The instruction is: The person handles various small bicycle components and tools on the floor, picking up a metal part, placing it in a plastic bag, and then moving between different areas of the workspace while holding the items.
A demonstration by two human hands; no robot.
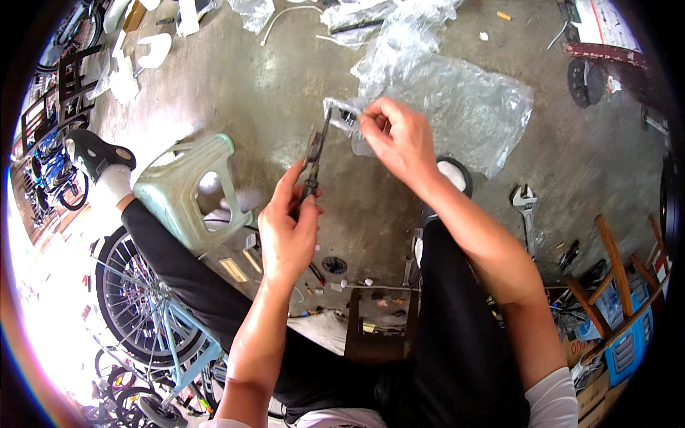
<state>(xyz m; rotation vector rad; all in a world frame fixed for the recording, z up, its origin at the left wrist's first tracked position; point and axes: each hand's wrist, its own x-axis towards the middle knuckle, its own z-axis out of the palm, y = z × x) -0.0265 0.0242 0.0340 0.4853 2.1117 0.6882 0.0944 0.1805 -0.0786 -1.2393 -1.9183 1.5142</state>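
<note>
Left hand (288, 234) gripping dark tool (313, 157) — right hand (401, 139) pinching small bag (344, 125).

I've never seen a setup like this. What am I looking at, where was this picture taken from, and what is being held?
There is no machine here, just a person using two bare hands. The camera sits on their head and looks down; its wide lens bends edges near the rim. The person's own legs show below.

The left hand grips a slim dark tool. The right hand pinches a small clear bag with something dark in it. The tool's tip is at the bag; touching or not, I can't tell.

On the grey floor are a large plastic sheet, a wrench and a pale green stool.
</note>
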